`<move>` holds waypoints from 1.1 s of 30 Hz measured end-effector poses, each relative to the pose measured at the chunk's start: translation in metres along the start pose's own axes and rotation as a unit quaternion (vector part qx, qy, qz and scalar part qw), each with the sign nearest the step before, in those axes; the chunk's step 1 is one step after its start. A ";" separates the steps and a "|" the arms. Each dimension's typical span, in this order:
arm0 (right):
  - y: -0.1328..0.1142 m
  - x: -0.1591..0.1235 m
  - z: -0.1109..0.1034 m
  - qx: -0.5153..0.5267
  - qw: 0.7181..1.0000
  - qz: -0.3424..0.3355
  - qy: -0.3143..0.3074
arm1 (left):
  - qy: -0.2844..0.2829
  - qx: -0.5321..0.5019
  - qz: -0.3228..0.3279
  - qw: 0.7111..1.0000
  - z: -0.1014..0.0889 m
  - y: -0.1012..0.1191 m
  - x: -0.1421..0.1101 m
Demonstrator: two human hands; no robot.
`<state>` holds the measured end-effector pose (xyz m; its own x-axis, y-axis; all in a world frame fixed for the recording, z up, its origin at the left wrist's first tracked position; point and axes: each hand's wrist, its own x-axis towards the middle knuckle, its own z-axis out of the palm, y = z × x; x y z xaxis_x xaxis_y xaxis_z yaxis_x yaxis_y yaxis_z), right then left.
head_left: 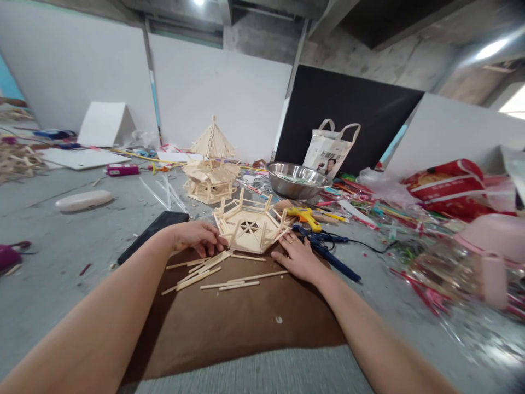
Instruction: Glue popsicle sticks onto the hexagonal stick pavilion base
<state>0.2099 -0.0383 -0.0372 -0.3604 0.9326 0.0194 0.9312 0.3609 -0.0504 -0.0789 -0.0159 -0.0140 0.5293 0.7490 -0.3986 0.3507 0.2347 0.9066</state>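
Observation:
A six-sided frame of wooden sticks [249, 241] with short uprights round its rim stands on a brown board [254, 323]. My left hand [199, 237] is at its left side, fingers loosely bent and apart, the tips close to the rim; whether they touch it I cannot tell. On the right, my right hand [301, 256] lies with fingers spread, the fingertips at the frame's edge. Loose wooden sticks [199, 278] are scattered on the board in front of the frame, several of them just below my left hand. Neither hand visibly grips a stick.
Behind stands a stick-built pavilion [211, 180] with a pointed roof. A steel bowl [297, 183], a yellow glue gun [305, 217] and a dark blue tool [334, 257] lie to the right. A black flat object [153, 235] is at left. Plastic litter and a pink-lidded container [492, 246] are far right.

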 end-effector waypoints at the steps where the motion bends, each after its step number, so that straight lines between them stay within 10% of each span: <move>1: 0.001 -0.002 -0.003 -0.001 1.000 -0.013 0.008 | 0.004 -0.003 -0.004 1.000 0.000 0.000 0.000; 9: -0.005 -0.020 -0.033 0.042 0.995 0.026 0.085 | 0.030 -0.024 -0.013 0.999 -0.002 -0.002 0.002; 18: -0.014 -0.012 -0.010 0.062 0.991 -0.112 0.042 | 0.035 -0.012 -0.008 0.999 0.004 0.003 0.001; 33: -0.008 -0.003 0.002 0.043 0.998 -0.032 -0.035 | -0.006 -0.021 -0.038 0.999 0.011 0.006 0.003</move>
<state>0.2031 -0.0439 -0.0389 -0.4249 0.9041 -0.0452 0.8992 0.4157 -0.1368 -0.0668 -0.0195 -0.0117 0.5113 0.7212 -0.4674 0.3580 0.3157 0.8787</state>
